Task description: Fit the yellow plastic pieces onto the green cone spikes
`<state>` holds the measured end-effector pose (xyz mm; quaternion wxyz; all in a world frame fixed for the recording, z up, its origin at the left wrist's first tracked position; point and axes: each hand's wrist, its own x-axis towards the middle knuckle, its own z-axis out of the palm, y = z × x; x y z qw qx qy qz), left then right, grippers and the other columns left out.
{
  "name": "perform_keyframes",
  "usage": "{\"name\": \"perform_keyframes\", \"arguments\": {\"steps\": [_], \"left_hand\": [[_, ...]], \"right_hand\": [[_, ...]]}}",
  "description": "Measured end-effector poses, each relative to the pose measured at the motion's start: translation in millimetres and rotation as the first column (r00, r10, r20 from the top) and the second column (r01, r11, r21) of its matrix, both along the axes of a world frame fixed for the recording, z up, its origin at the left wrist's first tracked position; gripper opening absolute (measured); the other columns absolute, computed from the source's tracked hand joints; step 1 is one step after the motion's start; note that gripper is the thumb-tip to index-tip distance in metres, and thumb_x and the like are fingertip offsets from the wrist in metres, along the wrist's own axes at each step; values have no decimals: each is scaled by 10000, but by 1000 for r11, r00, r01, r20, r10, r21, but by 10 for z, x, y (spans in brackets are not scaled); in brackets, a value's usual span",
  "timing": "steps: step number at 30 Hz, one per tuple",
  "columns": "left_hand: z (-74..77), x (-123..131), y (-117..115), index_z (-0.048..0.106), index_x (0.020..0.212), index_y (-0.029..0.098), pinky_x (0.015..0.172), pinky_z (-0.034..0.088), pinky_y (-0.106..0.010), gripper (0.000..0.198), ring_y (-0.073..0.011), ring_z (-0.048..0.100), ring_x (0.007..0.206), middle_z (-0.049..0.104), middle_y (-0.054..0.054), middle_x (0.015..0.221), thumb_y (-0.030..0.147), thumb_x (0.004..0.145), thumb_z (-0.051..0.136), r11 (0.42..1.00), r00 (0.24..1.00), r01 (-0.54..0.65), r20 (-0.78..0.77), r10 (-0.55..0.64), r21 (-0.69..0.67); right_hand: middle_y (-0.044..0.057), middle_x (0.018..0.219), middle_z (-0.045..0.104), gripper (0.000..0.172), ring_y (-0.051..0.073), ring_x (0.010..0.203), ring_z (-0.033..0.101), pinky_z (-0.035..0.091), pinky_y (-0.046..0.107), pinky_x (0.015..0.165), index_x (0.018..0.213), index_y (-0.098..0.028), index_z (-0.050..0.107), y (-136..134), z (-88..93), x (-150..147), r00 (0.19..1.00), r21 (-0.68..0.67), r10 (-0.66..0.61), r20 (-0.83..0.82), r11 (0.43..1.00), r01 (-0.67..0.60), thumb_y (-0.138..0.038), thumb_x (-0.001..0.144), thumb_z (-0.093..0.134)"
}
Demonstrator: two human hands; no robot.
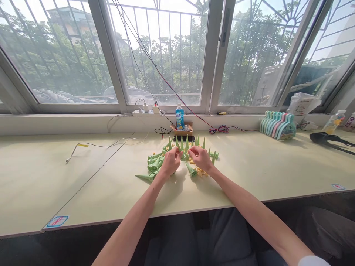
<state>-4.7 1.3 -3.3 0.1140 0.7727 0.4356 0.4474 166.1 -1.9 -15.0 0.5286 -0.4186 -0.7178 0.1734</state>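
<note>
My left hand (171,161) is closed, with the fingertips gripping a green plastic spike (183,156) shaped like a cone. Across from it, my right hand (200,156) is pinched together close to the same spike; whatever lies between its fingers is too small to make out. Several more green spikes stand point-up behind the hands, partly hidden by them. To the left, other green spikes (154,164) lie in a pile, and a single spike (191,169) lies in front of the hands. Small yellow plastic pieces (201,172) are scattered near my right wrist.
Behind the spikes are a dark phone (183,139), a small cardboard box (187,132) and a blue-labelled bottle (179,117). A row of pastel hangers (278,125) stands at right, near a black visor-like object (330,139). A white cable (95,145) crosses the left tabletop.
</note>
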Motion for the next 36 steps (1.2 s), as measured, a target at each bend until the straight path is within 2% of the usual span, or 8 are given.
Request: {"name": "perform_keyframes", "arguments": {"steps": [13,21,29,36], "left_hand": [[29,19,-36,482,732,194,544,405,-246,193,-124,538,564,607,-1,666,294,898,494,999,999,38,37,-38,-6],[23,22,-39,455,720,193,548,394,-241,229,-121,508,575,589,3,671,329,902,480,998,996,61,58,-61,-13],[42,35,-65,431,723,195,539,397,-227,213,-115,483,579,543,11,649,299,900,484,996,994,82,75,-84,38],[-6,17,-13,449,742,187,555,459,-216,172,-109,553,640,529,-2,749,262,884,512,984,987,149,54,-155,95]], "right_hand": [[18,669,619,240,151,584,561,414,264,556,762,-195,583,-6,-12,-10,1000,-14,28,9,1000,-28,-380,899,513],[16,676,619,231,146,608,566,412,258,574,733,-188,573,-14,-2,-21,1000,9,31,-5,999,-31,-348,891,522],[9,639,599,246,139,575,544,392,255,552,709,-190,563,-8,-4,-24,999,-17,38,-7,999,-38,-355,887,521],[-1,601,571,270,126,539,494,366,255,542,689,-184,554,-1,-12,-24,1000,-28,12,-13,1000,-13,-364,887,517]]}}
